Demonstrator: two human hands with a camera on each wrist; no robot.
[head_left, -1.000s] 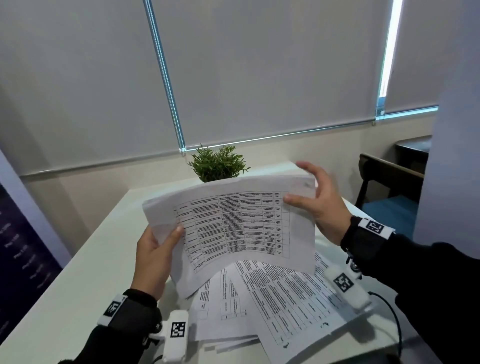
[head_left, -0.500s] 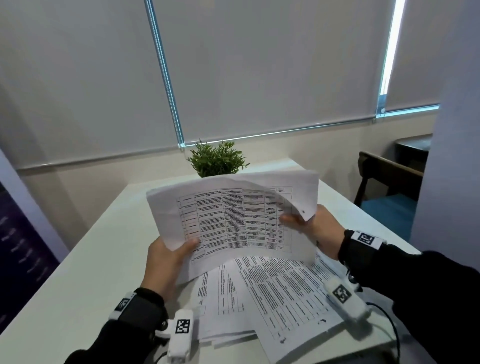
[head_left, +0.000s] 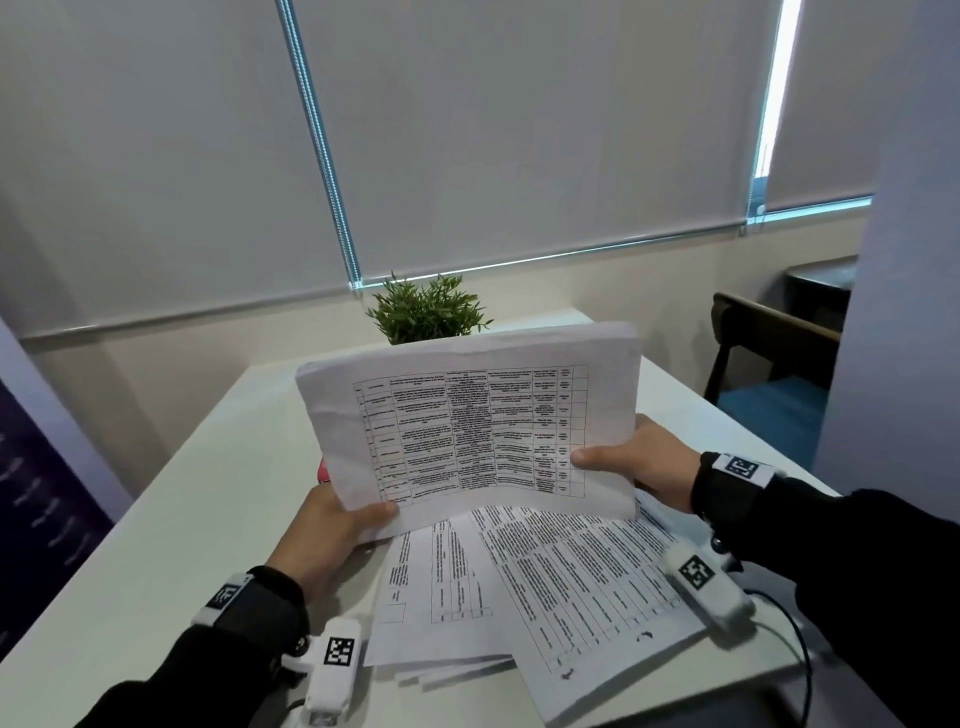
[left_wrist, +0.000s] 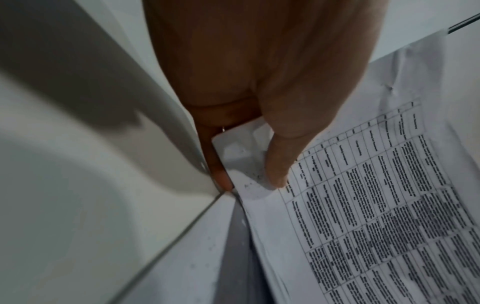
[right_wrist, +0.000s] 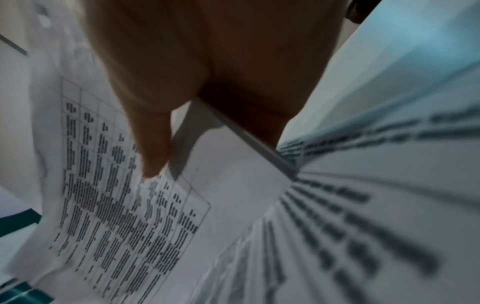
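A thick sheaf of printed pages (head_left: 467, 415) with a table on the top sheet stands tilted up above the white table (head_left: 182, 519). My left hand (head_left: 332, 525) grips its lower left corner, thumb on the front. My right hand (head_left: 634, 457) grips the right edge, thumb pressed on the printed side. The left wrist view shows the thumb (left_wrist: 280, 156) pinching the sheaf (left_wrist: 376, 205) at its corner. In the right wrist view the thumb (right_wrist: 153, 148) lies on the sheaf (right_wrist: 124, 216). More printed sheets (head_left: 545, 587) lie spread on the table below.
A small green plant (head_left: 426, 312) stands at the table's far end behind the sheaf. Something pink (head_left: 323, 470) peeks out by my left hand. A dark chair (head_left: 763, 353) is at the right. A black cable (head_left: 789, 649) runs along the near right table edge.
My right hand slid down from the sheaf's top right corner to its right edge. The curled corner has flattened and the pages now stand squarer. The left hand keeps its hold.
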